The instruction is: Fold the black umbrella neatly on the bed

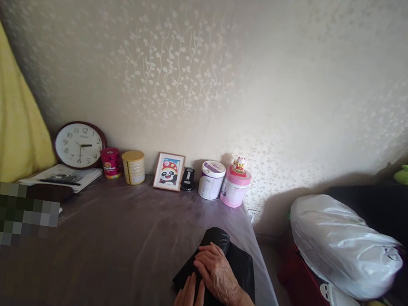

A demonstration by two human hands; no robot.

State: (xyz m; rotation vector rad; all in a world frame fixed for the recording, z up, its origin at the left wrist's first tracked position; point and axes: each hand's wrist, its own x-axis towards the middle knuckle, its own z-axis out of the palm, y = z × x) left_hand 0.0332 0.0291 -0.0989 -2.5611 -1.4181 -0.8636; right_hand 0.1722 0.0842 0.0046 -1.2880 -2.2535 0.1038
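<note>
A folded piece of black cloth [240,269], slightly shiny, lies on the covered table near its right edge; its exact kind I cannot tell. Flat across its upper part rests my right hand [218,272], the fingers stretched to the left. Just below and to the left, my left hand [187,305] lies on the cloth's lower left side with its fingers straight and pointing away from me. The fingertips of my left hand come close to the right hand's fingers. Neither hand is closed around anything.
Along the wall stand a round clock [81,145], a magenta can [111,164], a gold-lidded can [134,168], a framed panda picture [169,172], a purple-lidded tin [211,181] and a pink tin [235,188] topped by a figurine. Right of the table, a white plastic bag [343,246] sits on something red.
</note>
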